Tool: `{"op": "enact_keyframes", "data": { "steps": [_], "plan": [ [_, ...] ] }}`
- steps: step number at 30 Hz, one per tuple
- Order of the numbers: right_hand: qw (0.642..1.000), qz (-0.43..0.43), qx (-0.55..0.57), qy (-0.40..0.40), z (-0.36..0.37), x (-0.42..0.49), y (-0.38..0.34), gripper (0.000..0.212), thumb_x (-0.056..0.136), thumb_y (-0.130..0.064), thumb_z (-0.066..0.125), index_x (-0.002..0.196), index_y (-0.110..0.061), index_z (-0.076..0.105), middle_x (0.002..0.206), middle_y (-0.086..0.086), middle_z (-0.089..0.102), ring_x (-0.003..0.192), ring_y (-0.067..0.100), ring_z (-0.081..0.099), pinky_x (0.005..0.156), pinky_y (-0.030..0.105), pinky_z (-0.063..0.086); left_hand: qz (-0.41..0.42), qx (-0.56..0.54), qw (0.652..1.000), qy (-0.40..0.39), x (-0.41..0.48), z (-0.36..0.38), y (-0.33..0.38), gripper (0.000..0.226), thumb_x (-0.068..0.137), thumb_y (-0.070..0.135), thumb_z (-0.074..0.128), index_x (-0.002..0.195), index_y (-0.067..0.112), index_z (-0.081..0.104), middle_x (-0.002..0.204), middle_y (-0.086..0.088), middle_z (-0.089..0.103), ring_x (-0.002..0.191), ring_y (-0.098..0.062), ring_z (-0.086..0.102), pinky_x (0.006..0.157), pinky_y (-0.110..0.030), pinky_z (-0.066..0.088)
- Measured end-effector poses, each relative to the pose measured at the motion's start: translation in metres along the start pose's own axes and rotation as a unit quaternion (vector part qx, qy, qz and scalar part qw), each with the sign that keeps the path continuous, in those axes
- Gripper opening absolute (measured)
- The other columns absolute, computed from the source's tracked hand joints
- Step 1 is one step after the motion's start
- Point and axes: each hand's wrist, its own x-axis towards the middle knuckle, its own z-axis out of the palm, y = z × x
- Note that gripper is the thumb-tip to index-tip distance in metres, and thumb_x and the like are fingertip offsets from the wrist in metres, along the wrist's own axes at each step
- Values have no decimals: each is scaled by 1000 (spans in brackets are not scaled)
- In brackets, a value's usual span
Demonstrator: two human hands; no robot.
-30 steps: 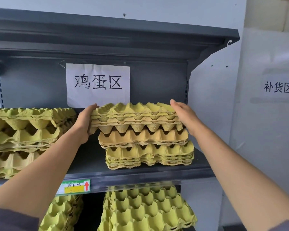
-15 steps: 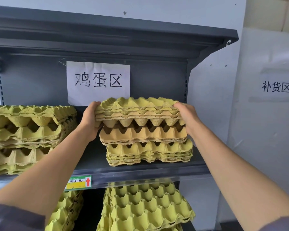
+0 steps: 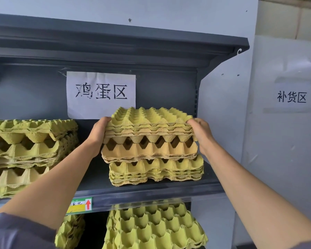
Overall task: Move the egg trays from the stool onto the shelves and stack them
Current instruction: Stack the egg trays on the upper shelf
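Nested green egg trays [image 3: 149, 123] rest atop tan tray [image 3: 149, 151] of right stack on middle shelf [image 3: 151, 193]. Fingers of left hand [image 3: 99, 133] and right hand [image 3: 200, 135] curl round opposite side edges. Probably light moulded pulp: fairly stiff, crushable, rims tear. Best gripped gently at both sides. Well left, second stack [image 3: 31, 150].

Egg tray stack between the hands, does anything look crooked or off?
Yes. The tan cardboard tray layer overhangs the yellow-green cardboard trays at the bottom to the left, so the pile is not squared. The left hand and right hand grip the top yellow-green bundle.
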Motion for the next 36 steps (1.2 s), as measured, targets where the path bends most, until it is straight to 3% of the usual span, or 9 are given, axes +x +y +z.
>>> {"op": "enact_keyframes", "data": {
  "steps": [8,10,14,20,22,26,30,33,36],
  "plan": [
    [1000,-12,4,-6,0,0,1,26,75,-36,56,89,-14,56,90,6,59,87,23,55,83,43,50,-16,-18,1000,2,-6,2,-1,52,94,50,35,120,12,59,102,-8,63,79,-15,57,92,-37,43],
    [1000,-3,12,0,0,0,3,24,72,-37,57,86,-17,56,91,5,60,88,23,56,86,45,50,-20,-15,1000,-11,-11,4,0,54,96,48,33,116,5,59,102,-27,61,88,-38,58,110,-49,29],
    [999,-21,23,27,0,0,1,21,72,-37,55,79,-17,50,83,3,53,80,21,51,72,37,45,-20,-16,1000,-12,-10,5,1,66,98,47,31,139,-3,36,144,-28,31,133,-42,25,112,-49,20],
    [999,-17,23,26,-3,2,4,26,71,-43,54,80,-19,49,85,4,53,81,22,51,73,37,44,-9,-1,1000,1,-5,7,1,63,97,47,32,138,0,41,140,-26,41,127,-43,40,109,-47,30],
    [999,-7,28,26,-2,4,7,27,69,-44,54,80,-20,51,87,4,54,84,23,52,78,39,47,-8,-1,1000,3,1,7,0,56,96,46,35,132,6,50,126,-18,58,95,-26,63,88,-34,45],
    [999,-9,35,28,-3,9,9,23,70,-43,55,79,-22,51,85,3,53,81,21,51,74,37,43,-7,3,1000,-28,4,7,-4,35,97,39,34,99,13,57,67,3,60,45,-3,51,44,-13,41],
    [999,2,24,24,-4,8,21,27,69,-44,55,80,-20,50,85,5,53,81,23,50,73,37,44,-4,5,999,-49,2,5,-11,35,97,38,35,100,11,57,73,-1,62,62,-12,58,52,-21,43],
    [999,13,23,20,-7,6,27,30,65,-45,56,80,-19,53,86,6,56,86,27,56,82,45,51,-4,7,999,-52,-1,5,-11,34,97,37,34,94,11,56,64,3,62,52,-6,57,47,-17,43],
    [999,16,31,14,-8,6,25,31,62,-46,58,79,-20,54,88,7,59,89,27,58,89,51,50,-5,10,999,-38,3,4,-12,39,96,39,36,106,10,59,84,-4,65,72,-14,62,62,-26,47]
  ]
}}
